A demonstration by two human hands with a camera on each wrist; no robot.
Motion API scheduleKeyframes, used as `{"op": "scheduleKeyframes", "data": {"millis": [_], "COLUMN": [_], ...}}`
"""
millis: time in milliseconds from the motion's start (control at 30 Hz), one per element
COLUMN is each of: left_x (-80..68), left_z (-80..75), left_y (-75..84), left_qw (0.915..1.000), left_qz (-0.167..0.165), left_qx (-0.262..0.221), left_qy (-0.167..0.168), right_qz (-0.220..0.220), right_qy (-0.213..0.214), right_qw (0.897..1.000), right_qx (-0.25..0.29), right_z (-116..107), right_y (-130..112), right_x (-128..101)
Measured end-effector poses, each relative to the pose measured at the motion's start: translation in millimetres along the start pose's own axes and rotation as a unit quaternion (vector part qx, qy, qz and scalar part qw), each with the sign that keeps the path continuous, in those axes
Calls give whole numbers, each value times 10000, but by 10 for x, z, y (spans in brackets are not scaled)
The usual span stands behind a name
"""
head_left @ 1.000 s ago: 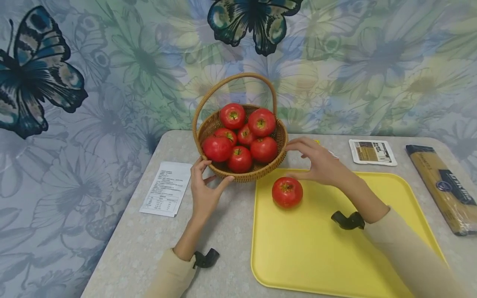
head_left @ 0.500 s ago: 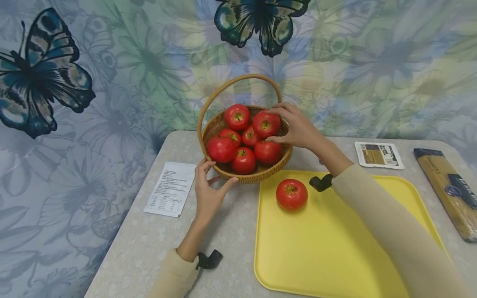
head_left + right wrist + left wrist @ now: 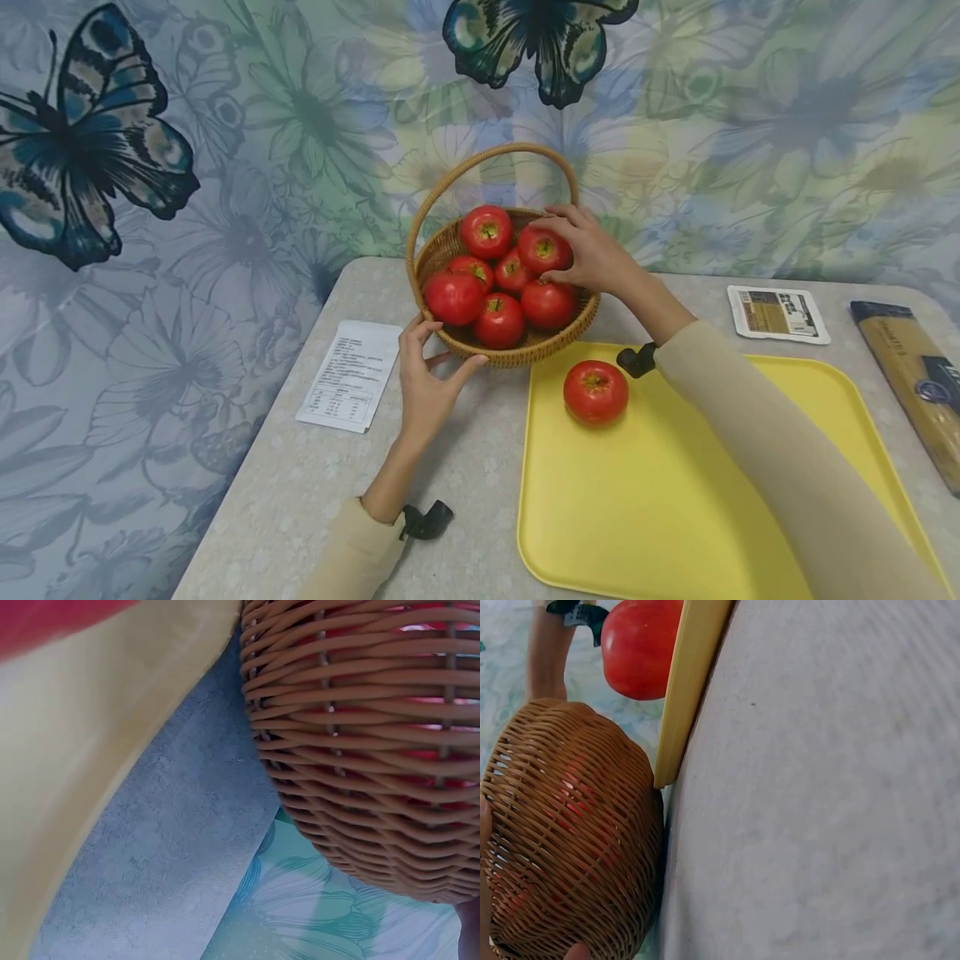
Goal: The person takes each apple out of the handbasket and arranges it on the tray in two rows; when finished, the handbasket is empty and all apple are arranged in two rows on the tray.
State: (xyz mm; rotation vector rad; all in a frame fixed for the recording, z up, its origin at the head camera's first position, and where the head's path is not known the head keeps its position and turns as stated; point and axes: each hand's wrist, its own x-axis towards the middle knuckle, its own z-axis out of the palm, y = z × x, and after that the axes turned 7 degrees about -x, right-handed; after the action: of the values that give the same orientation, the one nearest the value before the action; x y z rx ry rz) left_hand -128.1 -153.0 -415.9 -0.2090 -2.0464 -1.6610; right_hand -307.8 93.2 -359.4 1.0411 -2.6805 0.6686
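Observation:
A wicker basket [image 3: 517,358] with a tall arched handle stands at the table's back, holding several red apples [image 3: 487,232]. My left hand [image 3: 429,387] holds the basket's front left rim, fingers on the side and thumb along the front. Over the basket's right rim reaches my right hand [image 3: 600,260], its fingers and thumb around the upper right apple [image 3: 542,248]. Another apple [image 3: 596,392] sits on the yellow tray [image 3: 630,508] near its back left corner. In the right wrist view the woven basket side [image 3: 360,742] hides the right hand's fingers.
A printed white packet [image 3: 351,377] lies left of the basket. Toward the back right are a small white-edged packet [image 3: 777,313] and a long brown package [image 3: 911,383]. A flowered wall covering [image 3: 300,167] rises right behind the table [image 3: 285,508].
My right hand has moved from beside the basket's right rim up and over it, and its fingers have closed around the upper right apple. My left hand keeps its hold on the rim.

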Motion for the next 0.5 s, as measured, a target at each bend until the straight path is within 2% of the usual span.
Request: {"op": "scheduleKeyframes", "data": {"millis": [233, 500], "left_x": [-1, -9], "left_z": [-1, -7], "left_y": [-17, -34], "left_qw": [10000, 10000], "left_qz": [41, 24], "left_qx": [9, 12], "left_qy": [-9, 10], "right_qz": [20, -154], "right_qy": [13, 303], "right_qw": [10000, 9992], "right_qx": [45, 195], "right_z": [9, -27], "right_y": [5, -10], "right_x": [11, -13]}}
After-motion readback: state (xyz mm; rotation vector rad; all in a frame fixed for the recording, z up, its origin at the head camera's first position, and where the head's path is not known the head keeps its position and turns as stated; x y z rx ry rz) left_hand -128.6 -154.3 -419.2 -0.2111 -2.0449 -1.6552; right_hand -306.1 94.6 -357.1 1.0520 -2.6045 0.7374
